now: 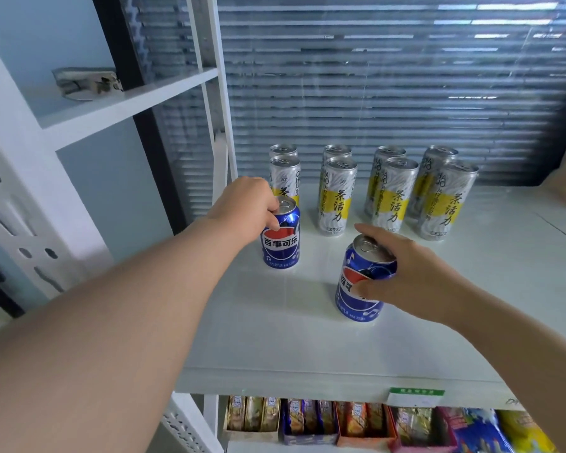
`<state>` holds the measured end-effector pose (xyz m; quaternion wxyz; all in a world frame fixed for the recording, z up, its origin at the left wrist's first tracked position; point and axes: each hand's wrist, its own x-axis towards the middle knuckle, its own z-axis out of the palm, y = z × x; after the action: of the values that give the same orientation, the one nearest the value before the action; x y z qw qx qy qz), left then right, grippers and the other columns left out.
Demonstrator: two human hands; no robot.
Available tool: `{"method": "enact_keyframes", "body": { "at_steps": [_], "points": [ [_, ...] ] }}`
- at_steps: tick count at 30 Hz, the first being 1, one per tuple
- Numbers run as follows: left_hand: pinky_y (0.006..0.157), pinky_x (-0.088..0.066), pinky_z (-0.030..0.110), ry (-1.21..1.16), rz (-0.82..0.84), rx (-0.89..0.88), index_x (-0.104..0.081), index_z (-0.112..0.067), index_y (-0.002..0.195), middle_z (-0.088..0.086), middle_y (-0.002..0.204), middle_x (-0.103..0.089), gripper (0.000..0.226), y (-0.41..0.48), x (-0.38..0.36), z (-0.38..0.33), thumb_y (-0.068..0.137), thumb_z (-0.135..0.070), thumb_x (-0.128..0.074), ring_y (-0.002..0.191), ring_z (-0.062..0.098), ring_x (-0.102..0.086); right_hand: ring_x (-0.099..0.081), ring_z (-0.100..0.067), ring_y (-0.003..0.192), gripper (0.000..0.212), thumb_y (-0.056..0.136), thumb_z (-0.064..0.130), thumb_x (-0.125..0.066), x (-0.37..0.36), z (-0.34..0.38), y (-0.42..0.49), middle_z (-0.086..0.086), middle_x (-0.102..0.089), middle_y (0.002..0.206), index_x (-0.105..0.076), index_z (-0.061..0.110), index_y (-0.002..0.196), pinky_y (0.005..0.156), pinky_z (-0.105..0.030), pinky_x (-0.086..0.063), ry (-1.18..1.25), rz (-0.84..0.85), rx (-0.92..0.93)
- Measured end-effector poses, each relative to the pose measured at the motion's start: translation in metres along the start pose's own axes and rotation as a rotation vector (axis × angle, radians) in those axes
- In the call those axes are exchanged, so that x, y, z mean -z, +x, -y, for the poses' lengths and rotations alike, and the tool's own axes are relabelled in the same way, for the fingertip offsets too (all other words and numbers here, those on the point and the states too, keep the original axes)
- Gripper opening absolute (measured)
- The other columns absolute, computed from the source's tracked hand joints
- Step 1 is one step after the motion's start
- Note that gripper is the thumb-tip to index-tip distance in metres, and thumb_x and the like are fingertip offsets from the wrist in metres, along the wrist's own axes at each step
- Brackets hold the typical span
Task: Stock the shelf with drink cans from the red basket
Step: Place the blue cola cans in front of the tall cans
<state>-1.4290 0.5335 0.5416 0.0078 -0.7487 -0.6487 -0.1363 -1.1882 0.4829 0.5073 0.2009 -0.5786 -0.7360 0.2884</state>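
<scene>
Behind blue cans point(281, 243): tea cans point(337, 197), paired rows.

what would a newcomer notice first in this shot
On the white shelf, the left hand grips the left blue can by its top and the right hand wraps the right blue can. Behind them stand eight tall white-and-yellow cans in pairs.

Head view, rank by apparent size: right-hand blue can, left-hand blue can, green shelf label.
1. Right blue can, in right hand, nearer camera.
2. Left blue can, in left hand.
3. Green shelf label.
</scene>
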Motion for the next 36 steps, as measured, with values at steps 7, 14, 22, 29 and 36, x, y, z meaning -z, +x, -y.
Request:
{"method": "enact_keyframes", "body": {
  "at_steps": [7,14,22,29,36],
  "points": [
    [0.075,-0.043,0.029,-0.036,0.010,-0.042,-0.073,-0.012,0.107,0.008,0.093,-0.063,0.030,0.023,-0.003,0.010,0.078,-0.018,-0.076,0.089,0.026,-0.055,-0.057,-0.017,0.109,0.088,0.071,0.025,-0.081,0.000,0.000,0.017,0.013,-0.056,0.123,-0.034,0.042,0.144,0.084,-0.030,-0.052,0.048,-0.012,-0.018],
    [0.072,-0.035,0.027,-0.060,-0.017,-0.041,-0.074,-0.014,0.104,0.004,0.093,-0.056,0.027,0.026,-0.007,0.014,0.078,-0.020,-0.075,0.087,0.023,-0.050,-0.056,-0.016,0.110,0.089,0.070,0.029,-0.082,-0.006,-0.003,0.014,0.014,-0.055,0.125,-0.034,0.045,0.143,0.091,-0.037,-0.053,0.032,-0.063,0.013],
    [0.074,-0.039,0.029,-0.060,-0.010,-0.030,-0.072,-0.014,0.112,0.010,0.105,-0.065,0.034,0.029,-0.011,0.016,0.079,-0.020,-0.075,0.098,0.028,-0.058,-0.059,-0.005,0.098,0.083,0.068,0.025,-0.084,-0.037,-0.015,-0.003,0.020,-0.055,0.113,-0.041,0.041,0.137,0.080,-0.031,-0.054,0.274,-0.372,0.048],
    [0.071,-0.036,0.029,-0.063,-0.028,-0.052,-0.073,-0.015,0.110,0.011,0.100,-0.066,0.032,0.028,-0.012,0.018,0.079,-0.022,-0.075,0.092,0.027,-0.056,-0.061,-0.012,0.101,0.071,0.065,0.021,-0.087,-0.035,-0.006,0.026,0.012,-0.063,0.108,-0.052,0.022,0.127,0.088,-0.039,-0.054,0.311,-0.404,-0.035],
    [0.071,-0.036,0.027,-0.053,-0.039,-0.094,-0.073,-0.015,0.110,0.013,0.099,-0.068,0.032,0.028,-0.012,0.019,0.079,-0.024,-0.075,0.094,0.031,-0.058,-0.062,-0.014,0.095,0.050,0.070,0.014,-0.084,-0.035,0.001,0.052,0.012,-0.064,0.095,-0.051,0.033,0.103,0.087,-0.036,-0.053,0.346,-0.397,-0.015]
  ]
}}
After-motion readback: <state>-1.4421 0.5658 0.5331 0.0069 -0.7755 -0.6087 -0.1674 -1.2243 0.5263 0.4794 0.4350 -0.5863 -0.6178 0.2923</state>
